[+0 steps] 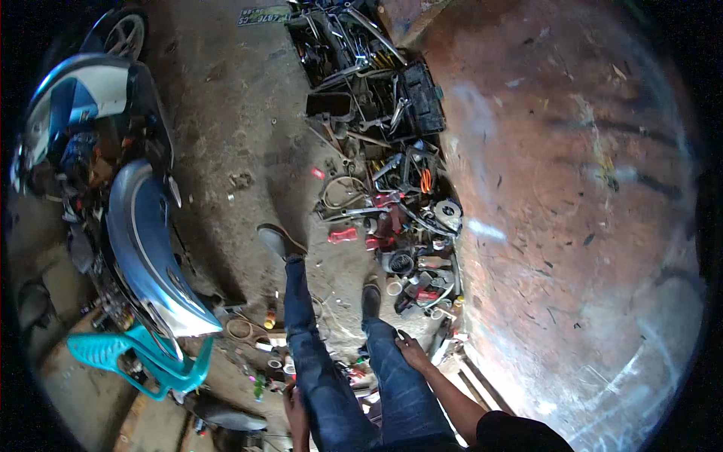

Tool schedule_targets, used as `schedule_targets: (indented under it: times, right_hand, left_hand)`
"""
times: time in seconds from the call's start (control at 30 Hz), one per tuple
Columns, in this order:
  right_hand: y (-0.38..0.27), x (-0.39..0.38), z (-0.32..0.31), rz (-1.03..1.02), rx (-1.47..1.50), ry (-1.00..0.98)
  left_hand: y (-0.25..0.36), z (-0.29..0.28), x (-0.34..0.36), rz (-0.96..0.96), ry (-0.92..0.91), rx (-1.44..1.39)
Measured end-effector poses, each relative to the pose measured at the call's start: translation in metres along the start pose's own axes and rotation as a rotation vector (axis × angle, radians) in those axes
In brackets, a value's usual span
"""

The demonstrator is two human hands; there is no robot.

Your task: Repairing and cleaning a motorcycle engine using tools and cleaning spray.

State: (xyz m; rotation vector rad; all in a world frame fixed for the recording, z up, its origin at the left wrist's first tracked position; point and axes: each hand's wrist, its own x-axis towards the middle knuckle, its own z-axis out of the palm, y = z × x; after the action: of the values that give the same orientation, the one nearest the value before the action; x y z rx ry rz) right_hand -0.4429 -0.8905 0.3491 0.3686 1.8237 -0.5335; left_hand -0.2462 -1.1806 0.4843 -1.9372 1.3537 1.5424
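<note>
My right hand point(410, 352) rests on my right leg near the knee. Its fingers are closed around a small dark thing point(404, 334) whose kind does not show clearly. Low beside my left thigh hangs my left hand point(294, 409), its fingers partly hidden against the blue jeans point(320, 392). Whether it holds anything cannot be seen. Ahead of my right foot lie a red-handled tool point(343, 236), a round grey part point(448, 214) and a dark cylindrical part point(400, 262).
A blue and white motorcycle point(143, 226) stands at the left, a turquoise plastic chair point(162, 369) tipped beside it. Toolboxes point(422, 98) full of wrenches sit far ahead, near a number plate point(263, 15). A worn reddish wall point(565, 188) bounds the right.
</note>
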Motion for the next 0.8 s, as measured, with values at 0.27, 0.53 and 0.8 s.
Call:
schedule_targets:
  times: [0.27, 0.53, 0.8]
  right_hand:
    - [-0.255, 0.035, 0.052, -0.058, 0.133, 0.29]
    - [-0.409, 0.039, 0.034, -0.165, 0.217, 0.325]
    - [-0.412, 0.269, -0.063, -0.119, 0.21, 0.657]
  left_hand:
    - [0.209, -0.047, 0.126, 0.186, -0.124, 0.565]
    - [0.278, -0.077, 0.192, 0.211, -0.323, 0.985]
    - [0.459, -0.048, 0.247, 0.382, 0.021, 0.742]
